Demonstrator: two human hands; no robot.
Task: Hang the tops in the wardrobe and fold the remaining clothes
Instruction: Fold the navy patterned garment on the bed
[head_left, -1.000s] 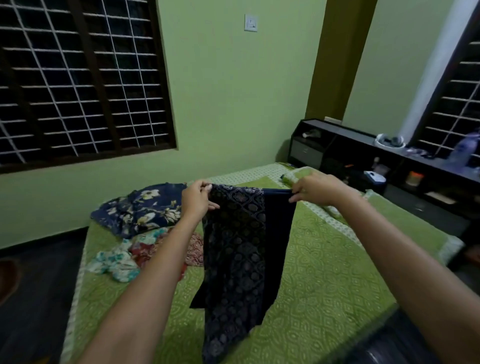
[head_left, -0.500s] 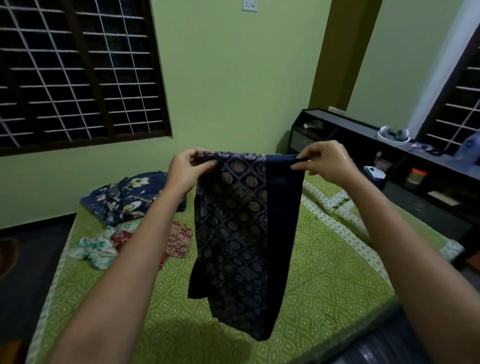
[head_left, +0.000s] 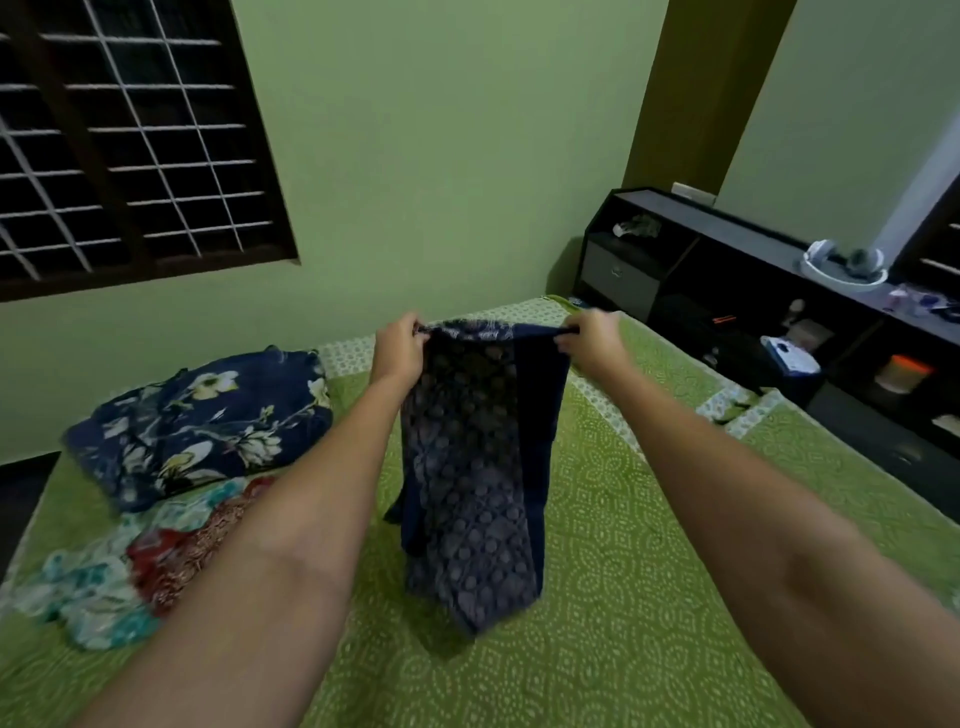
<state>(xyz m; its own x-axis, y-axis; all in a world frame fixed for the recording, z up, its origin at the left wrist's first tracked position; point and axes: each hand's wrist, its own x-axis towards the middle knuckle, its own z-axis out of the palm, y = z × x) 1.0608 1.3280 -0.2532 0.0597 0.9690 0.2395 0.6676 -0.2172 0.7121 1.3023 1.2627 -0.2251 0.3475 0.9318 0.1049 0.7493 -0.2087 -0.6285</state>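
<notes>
Navy patterned garment (head_left: 470, 467) hangs limp, pinched by left hand (head_left: 397, 348) and right hand (head_left: 589, 343).

Between the fingers (head_left: 410, 332) hangs a dark navy garment (head_left: 475, 467) with a pale medallion print and one plain navy panel. Left of them lie a navy floral cloth (head_left: 202, 421), a teal-and-white piece (head_left: 85, 597) and a maroon print (head_left: 182, 551). Beneath, the bedspread (head_left: 623, 597) is green with white dotted diamonds.

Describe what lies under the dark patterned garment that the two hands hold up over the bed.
The dark patterned garment hangs from the left hand and right hand. Under it lies the green bedspread; its lower end seems to reach it. The patch behind the cloth is covered.
</notes>
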